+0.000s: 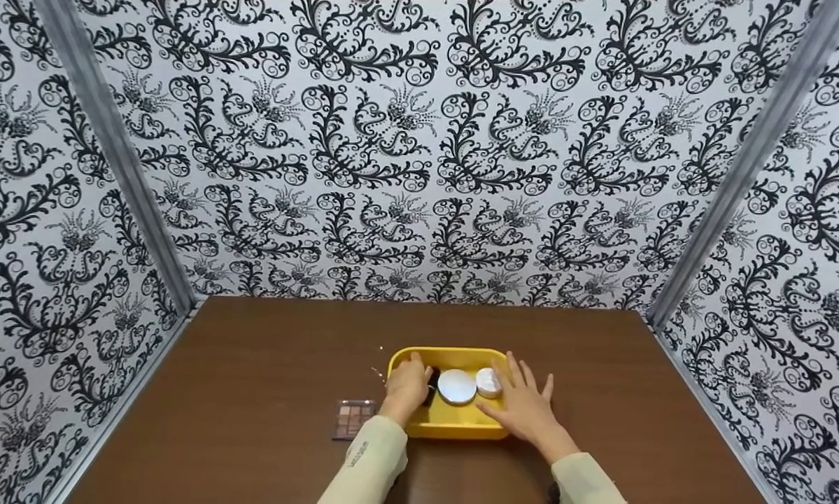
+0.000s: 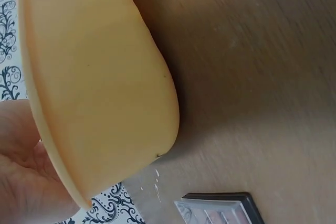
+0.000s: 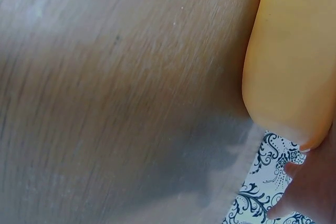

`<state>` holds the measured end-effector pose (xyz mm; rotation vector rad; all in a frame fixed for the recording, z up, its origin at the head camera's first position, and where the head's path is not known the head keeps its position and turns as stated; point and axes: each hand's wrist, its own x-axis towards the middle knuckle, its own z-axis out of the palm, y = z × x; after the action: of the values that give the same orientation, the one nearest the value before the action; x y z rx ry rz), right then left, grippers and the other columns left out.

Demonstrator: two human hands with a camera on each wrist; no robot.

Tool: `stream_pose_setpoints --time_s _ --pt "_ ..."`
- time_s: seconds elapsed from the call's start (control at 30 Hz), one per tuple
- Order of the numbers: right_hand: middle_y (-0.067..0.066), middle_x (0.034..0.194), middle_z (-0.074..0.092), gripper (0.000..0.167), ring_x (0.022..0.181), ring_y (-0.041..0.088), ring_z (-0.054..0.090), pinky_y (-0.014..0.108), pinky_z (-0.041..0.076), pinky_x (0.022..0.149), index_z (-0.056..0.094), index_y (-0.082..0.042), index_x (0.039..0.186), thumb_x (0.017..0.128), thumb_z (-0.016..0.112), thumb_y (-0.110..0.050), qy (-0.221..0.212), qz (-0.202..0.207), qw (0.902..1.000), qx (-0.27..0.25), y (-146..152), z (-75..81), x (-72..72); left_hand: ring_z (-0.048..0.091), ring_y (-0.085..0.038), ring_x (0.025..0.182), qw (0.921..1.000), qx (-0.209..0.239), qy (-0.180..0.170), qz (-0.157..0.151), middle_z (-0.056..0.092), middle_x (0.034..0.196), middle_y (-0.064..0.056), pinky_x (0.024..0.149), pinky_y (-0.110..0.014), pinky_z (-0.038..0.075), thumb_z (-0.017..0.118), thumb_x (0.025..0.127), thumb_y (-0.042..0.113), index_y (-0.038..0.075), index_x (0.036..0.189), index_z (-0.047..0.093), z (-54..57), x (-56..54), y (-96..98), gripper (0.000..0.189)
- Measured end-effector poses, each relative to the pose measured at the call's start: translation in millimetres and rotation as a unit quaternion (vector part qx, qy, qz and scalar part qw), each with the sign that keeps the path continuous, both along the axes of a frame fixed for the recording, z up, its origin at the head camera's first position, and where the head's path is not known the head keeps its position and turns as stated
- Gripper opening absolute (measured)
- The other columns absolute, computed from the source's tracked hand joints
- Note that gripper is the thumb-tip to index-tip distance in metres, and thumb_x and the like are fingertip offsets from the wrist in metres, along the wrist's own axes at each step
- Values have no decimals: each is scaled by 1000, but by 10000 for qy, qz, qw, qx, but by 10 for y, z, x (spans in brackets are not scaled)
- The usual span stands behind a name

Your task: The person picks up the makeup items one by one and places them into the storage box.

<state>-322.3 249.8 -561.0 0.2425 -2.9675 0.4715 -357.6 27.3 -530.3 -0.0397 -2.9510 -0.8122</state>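
A yellow tray (image 1: 454, 430) stands on the brown table and holds a round pale blue-white compact (image 1: 457, 387), a smaller white round container (image 1: 488, 382) and a dark item (image 1: 432, 386). My left hand (image 1: 405, 385) reaches over the left end of the tray, its thumb right beside the dark item; I cannot tell whether it grips that item. In the left wrist view the tray's outer wall (image 2: 105, 77) hides most of the fingers. My right hand (image 1: 525, 404) lies across the right rim with fingers spread, close to the white container.
An eyeshadow palette (image 1: 353, 420) with a transparent lid lies on the table (image 1: 265, 392) left of the tray. Small white marks show on the tabletop nearby. Patterned walls (image 1: 405, 175) enclose the back and both sides.
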Motion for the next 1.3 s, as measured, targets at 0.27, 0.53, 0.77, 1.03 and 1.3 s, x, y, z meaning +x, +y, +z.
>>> stream_pose_setpoints --time_s 0.27,0.53,0.77,1.03,1.3 --pt "16 166 20 87 149 45 24 80 -2 111 35 -18 155 86 64 -61 36 51 10000 -3 -21 22 12 68 -44 92 9999 -101 -81 -16 68 99 -25 80 -52 57 64 92 8 -1 102 59 10 20 -10 15" --pt "17 165 21 85 149 45 25 80 -1 111 36 -16 155 87 63 -60 92 64 9999 -11 -38 17 29 66 -43 92 9989 -301 -161 -336 64 105 -23 82 -52 56 69 86 6 -4 100 67 23 55 -45 17" --pt "17 165 21 82 149 45 25 81 -1 110 38 -17 154 88 63 -59 46 84 9999 -107 -43 31 48 65 -40 90 9984 -124 -203 -517 65 100 -22 80 -51 56 71 83 5 -3 89 72 35 77 -83 10" --pt "18 165 21 84 148 47 26 81 -2 110 36 -17 155 87 64 -59 118 96 9998 -90 -6 46 21 67 -38 93 9984 198 -35 -537 69 99 -20 80 -51 56 58 98 13 1 92 69 175 61 -126 18" --pt "17 166 19 85 149 47 24 81 -3 110 35 -18 156 88 64 -59 10 78 10000 -56 7 24 10 67 -39 101 9976 473 162 -485 68 110 -14 88 -51 55 68 90 12 6 108 70 381 112 -264 19"
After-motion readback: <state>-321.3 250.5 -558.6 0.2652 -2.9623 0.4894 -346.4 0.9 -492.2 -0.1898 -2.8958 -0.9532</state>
